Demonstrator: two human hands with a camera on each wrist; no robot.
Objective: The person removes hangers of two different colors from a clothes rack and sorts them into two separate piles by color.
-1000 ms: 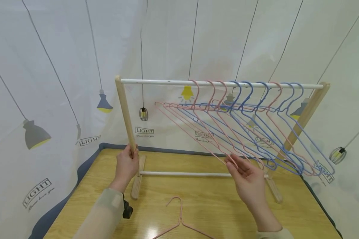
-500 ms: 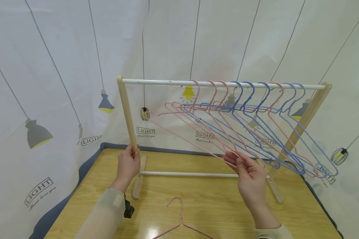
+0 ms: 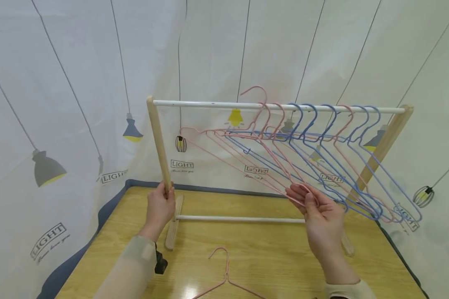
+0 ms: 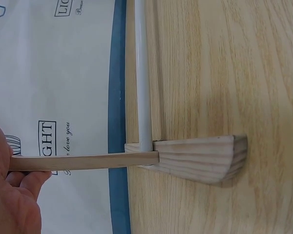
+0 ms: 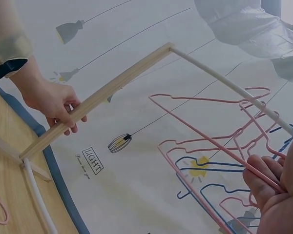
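My left hand (image 3: 160,207) grips the wooden left post (image 3: 159,141) of a small clothes rack, low on the post. The left wrist view shows the fingers wrapped round the post (image 4: 88,162). With my right hand (image 3: 324,222) I hold a pink wire hanger (image 3: 255,87) by its near corner. That hanger's hook is raised above the white top rail (image 3: 209,103), and its far corner points left. In the right wrist view, the pink hanger (image 5: 200,131) runs across my fingers. Pink and blue hangers (image 3: 314,114) hang close behind it.
A loose pink hanger (image 3: 227,265) lies on the wooden table (image 3: 269,257) in front of the rack. The rack's white lower bar (image 3: 239,218) joins its two wooden feet (image 3: 171,234). Behind stands a pale curtain (image 3: 78,83) printed with lamps.
The leftmost pink hanger's hook has come up off the rail and shifted right. My right hand moved slightly right with it. My left hand stays on the post.
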